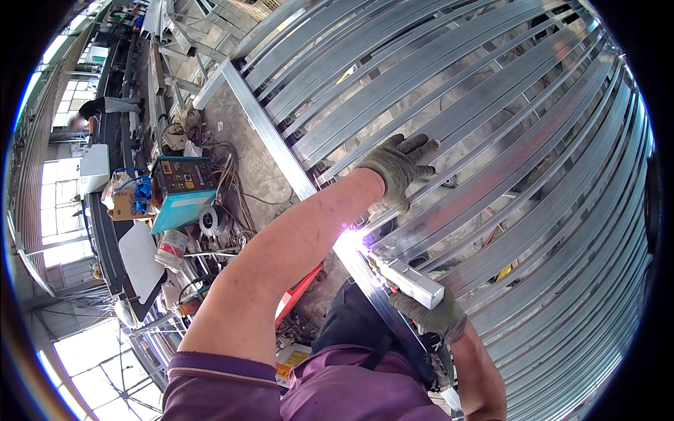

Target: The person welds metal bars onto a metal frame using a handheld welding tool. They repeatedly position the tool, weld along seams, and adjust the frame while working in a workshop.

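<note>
Left hand [400, 168] in a grey-green knit work glove lies flat, fingers spread, palm pressed on one slat of the big galvanised steel frame of parallel square tubes [491, 126]; it grips nothing, only braces. Right hand [432, 316], same kind of glove, is closed around the lower end of a short silvery box-shaped welding tool [411, 279], whose tip points to the bright white-violet arc flash [351, 241] at the frame's edge rail [270, 137]. The exact joint is washed out by glare, so I cannot tell whether the tip touches metal.

Risks, as judgement:
- Bare left forearm [281, 266] passes right beside the arc, so spatter or UV burn on skin is likely.
- Purple short sleeve [210, 368] hangs near the sparks and could scorch.
- Left palm rests on tubing close to the weld; heat may travel along it, and knit gloves give thin protection.
- If the bracing hand slips, the body leans and the arc wanders off the seam.
- Tangled cables [225, 161] by the teal welding machine [184, 193] on the floor are a trip or snag hazard that could jerk the tool.
</note>
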`<state>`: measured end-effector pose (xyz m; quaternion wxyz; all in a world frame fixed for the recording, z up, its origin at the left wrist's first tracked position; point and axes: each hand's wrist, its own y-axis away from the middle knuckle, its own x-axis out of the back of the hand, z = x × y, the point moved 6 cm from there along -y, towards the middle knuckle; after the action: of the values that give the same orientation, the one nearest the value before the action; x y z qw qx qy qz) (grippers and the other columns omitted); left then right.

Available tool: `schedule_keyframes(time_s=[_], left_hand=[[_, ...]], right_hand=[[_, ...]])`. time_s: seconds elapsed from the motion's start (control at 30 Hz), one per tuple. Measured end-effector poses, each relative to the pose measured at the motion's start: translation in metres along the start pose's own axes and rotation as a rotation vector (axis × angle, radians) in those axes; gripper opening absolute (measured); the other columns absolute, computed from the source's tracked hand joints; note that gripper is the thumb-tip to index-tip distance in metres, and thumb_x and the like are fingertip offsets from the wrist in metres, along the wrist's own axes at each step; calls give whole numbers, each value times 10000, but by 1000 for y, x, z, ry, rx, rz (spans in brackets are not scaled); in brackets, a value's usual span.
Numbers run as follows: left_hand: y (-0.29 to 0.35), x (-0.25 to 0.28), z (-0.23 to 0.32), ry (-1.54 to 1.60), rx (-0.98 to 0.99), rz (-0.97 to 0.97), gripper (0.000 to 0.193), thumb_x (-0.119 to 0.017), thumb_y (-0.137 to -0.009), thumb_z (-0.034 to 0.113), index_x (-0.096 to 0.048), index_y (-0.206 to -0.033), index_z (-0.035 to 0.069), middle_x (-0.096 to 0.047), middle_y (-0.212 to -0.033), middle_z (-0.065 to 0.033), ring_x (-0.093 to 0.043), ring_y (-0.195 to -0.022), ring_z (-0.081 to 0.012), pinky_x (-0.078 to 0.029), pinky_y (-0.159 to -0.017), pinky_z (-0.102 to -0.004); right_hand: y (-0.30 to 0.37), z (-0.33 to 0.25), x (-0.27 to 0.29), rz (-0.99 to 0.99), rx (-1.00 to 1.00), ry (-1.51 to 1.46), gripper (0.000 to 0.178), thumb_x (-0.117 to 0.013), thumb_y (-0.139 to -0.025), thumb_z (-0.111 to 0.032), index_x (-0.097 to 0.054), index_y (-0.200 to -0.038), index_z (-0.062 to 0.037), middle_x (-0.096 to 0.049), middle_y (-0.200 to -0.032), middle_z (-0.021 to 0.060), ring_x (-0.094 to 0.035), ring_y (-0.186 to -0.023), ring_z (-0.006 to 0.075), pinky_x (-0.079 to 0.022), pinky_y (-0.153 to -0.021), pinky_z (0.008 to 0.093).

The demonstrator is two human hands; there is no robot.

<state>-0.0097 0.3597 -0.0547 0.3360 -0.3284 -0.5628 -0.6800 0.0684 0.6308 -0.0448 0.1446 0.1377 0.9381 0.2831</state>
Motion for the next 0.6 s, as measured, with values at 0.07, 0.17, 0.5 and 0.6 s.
schedule_keyframes(time_s=[0.07,0.17,0.5,0.6], left_hand=[[-1,0,0,-8,-5,3,1117,-883,-789,731,-447,-1736,331,-89,-1907,-61,-108,-1754,-269,-164,-1415,-494],[0,-1,0,-15,-5,-3,1106,-879,-795,730,-457,-1733,324,-86,-1908,-68,-109,-1754,-274,-170,-1408,-498],[-1,3,21,-82,12,-33,1237,-837,-826,745,-297,-1797,199,-88,-1896,-165,-102,-1753,-341,-148,-1406,-522],[-1,1,32,-76,47,-48,1293,-836,-822,752,-263,-1798,126,-81,-1892,-189,-79,-1752,-373,-128,-1407,-545]], right_hand=[[3,-5,0,-12,-53,11,466,-954,-924,-297,-812,-1308,-73,-856,-1192,79,-821,-1085,170,-647,-917,338],[7,-1,3,-23,-100,106,475,-953,-928,-293,-806,-1320,-69,-855,-1187,75,-817,-1069,159,-646,-902,333],[46,-20,34,63,142,59,481,-903,-995,-219,-741,-1402,-19,-826,-1214,79,-752,-1046,139,-612,-909,323],[60,-8,48,42,-15,-30,484,-893,-1000,-192,-723,-1413,-4,-814,-1226,76,-736,-1057,135,-608,-916,326]])
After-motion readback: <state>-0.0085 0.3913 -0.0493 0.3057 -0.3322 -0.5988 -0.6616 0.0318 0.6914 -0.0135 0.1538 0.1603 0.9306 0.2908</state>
